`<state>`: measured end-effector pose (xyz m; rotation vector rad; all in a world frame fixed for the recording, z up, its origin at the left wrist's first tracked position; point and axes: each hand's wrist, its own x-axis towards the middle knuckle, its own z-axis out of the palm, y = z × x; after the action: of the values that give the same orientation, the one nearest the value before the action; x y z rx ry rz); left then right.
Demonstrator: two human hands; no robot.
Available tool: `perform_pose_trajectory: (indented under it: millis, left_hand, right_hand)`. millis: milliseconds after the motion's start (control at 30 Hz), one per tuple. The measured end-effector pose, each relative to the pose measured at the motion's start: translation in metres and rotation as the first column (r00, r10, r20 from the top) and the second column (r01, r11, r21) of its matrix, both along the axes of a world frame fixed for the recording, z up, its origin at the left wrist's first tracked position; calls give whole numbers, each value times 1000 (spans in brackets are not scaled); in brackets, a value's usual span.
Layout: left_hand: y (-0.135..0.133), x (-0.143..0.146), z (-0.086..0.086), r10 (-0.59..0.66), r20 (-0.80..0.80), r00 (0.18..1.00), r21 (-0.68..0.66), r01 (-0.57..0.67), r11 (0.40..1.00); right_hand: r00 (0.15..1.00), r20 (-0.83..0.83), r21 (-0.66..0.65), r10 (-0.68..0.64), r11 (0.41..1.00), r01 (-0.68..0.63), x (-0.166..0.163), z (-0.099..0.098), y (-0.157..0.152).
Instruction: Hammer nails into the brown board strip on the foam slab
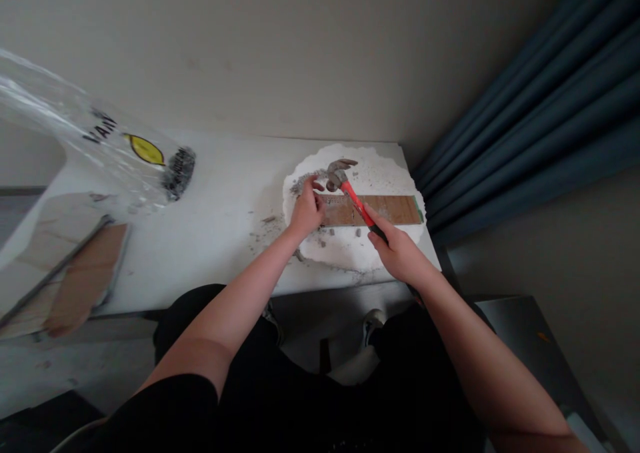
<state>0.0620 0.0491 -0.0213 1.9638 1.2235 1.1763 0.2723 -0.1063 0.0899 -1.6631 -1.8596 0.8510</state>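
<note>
My right hand (400,249) is wrapped round the dark grip of a claw hammer (357,203) with a red-orange shaft. Its metal head is tilted up and left, above a brown wood-patterned strip (395,209) with grey crumbs at its left part. My left hand (309,207) is curled at the strip's left end, thumb against it and fingers bent near its upper edge; the exact contact is partly hidden. Beneath the strip lies a white, ragged-edged round sheet (385,173), scattered with grey crumbs and small lumps.
The white table (225,239) stands against a wall. On its left are a clear printed plastic bag (115,146) and brown wood-patterned pieces (90,273). Debris (265,229) lies left of the sheet. A blue curtain (525,113) hangs at right, above a dark box-like surface (525,333).
</note>
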Motion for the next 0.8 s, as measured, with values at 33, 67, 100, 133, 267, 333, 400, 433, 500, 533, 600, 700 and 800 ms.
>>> perform_pose_trajectory:
  millis: [33, 67, 100, 133, 267, 333, 400, 433, 500, 533, 600, 700, 800]
  left_hand:
    - [0, 0, 0, -3, -1, 1000, -6, 3, 1000]
    - [0, 0, 0, -2, 0, 1000, -12, 2, 1000]
    - [1, 0, 0, 1, 4, 1000, -17, -1, 1000]
    - [1, 1, 0, 6, 9, 1000, -20, -6, 1000]
    - [3, 1, 0, 18, 33, 999, -21, -17, 1000]
    - [4, 0, 0, 20, 46, 999, -31, -18, 999]
    - [5, -1, -1, 26, 63, 998, -47, -23, 999]
    - [6, -1, -1, 32, 72, 997, -52, -28, 998]
    - [6, 0, -2, 43, 88, 995, -55, -38, 998]
    - [6, 0, -3, 45, 93, 995, -54, -40, 998]
    - [6, 2, -3, 44, 103, 994, -56, -38, 998]
    - [9, 0, 4, 64, 111, 992, -67, -57, 996]
    - [21, -18, 18, 124, 65, 990, -77, -119, 990]
  right_hand:
    - [1000, 9, -6, 0, 1000, 0, 0, 0, 0]
    - [1000, 17, -16, 3, 1000, -3, -1, 0, 0]
    - [1000, 20, -25, 7, 1000, -7, -2, 0, -1]
    - [1000, 20, -31, 9, 999, -8, -2, 0, 0]
    - [1000, 15, -11, -14, 1000, 14, -3, -2, 0]
    - [999, 41, -33, -14, 999, 15, -2, -4, 0]
    - [998, 56, -56, -1, 998, 4, -2, -6, -1]
    - [999, 52, -52, 1, 999, 1, -2, -7, -1]
    - [1000, 28, -25, 0, 1000, 1, -3, -9, -1]
    - [1000, 20, -16, 2, 1000, -2, -3, -9, -1]
    - [1000, 21, -19, 3, 1000, -3, -3, -11, 0]
    - [1000, 8, -32, -2, 999, 2, 0, -12, 2]
    - [999, -25, -25, -43, 999, 43, 10, -14, 5]
